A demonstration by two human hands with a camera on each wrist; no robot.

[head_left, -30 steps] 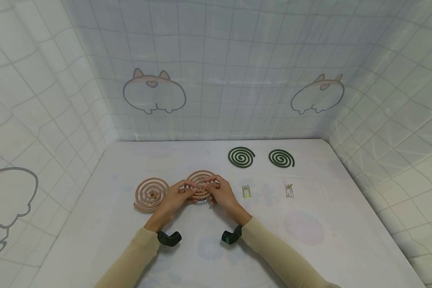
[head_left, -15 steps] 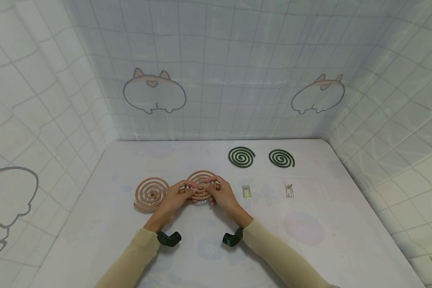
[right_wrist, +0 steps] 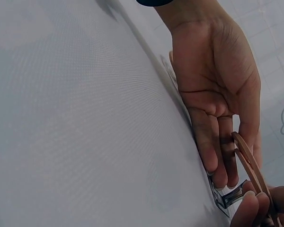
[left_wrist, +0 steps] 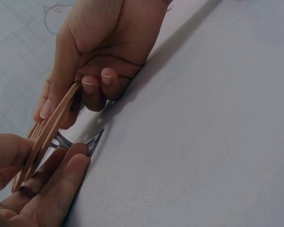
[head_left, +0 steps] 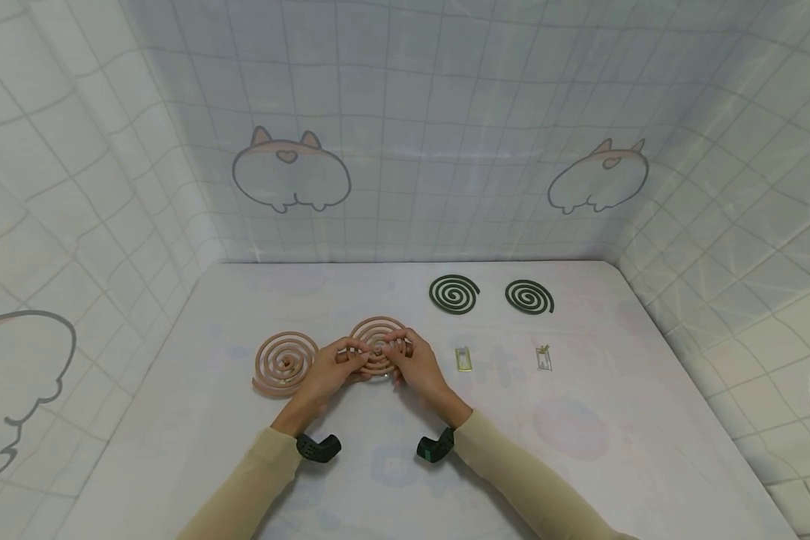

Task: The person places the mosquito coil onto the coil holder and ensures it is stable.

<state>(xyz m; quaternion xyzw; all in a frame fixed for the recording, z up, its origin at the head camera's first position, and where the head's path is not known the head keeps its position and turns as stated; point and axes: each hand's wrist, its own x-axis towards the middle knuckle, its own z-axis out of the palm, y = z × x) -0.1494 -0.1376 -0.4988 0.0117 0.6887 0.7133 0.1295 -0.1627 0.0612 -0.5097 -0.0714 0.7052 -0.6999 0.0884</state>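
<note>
Near the middle of the table in the head view, both hands hold a brown mosquito coil (head_left: 378,351), tilted above the cloth. My left hand (head_left: 331,367) pinches its left side between thumb and fingers. On its right side, the thumb and fingers of my right hand (head_left: 417,367) grip it. Under the coil, a small metal stand (right_wrist: 234,194) shows between the fingertips in the right wrist view; the coil and fingers hide part of it. A second brown mosquito coil (head_left: 286,363) lies flat just left of my left hand, with a small brown piece at its centre.
Two green mosquito coils (head_left: 454,294) lie toward the back right of the white-clothed table (head_left: 391,480). Nearer sit a yellowish metal stand (head_left: 463,359) and a silver metal stand (head_left: 544,358). Grid-patterned cloth walls (head_left: 445,150) enclose the back and sides.
The held coil tilts slightly and its far edge rises a little, while the fingers shift slightly around its centre. Everything else stays in place.
</note>
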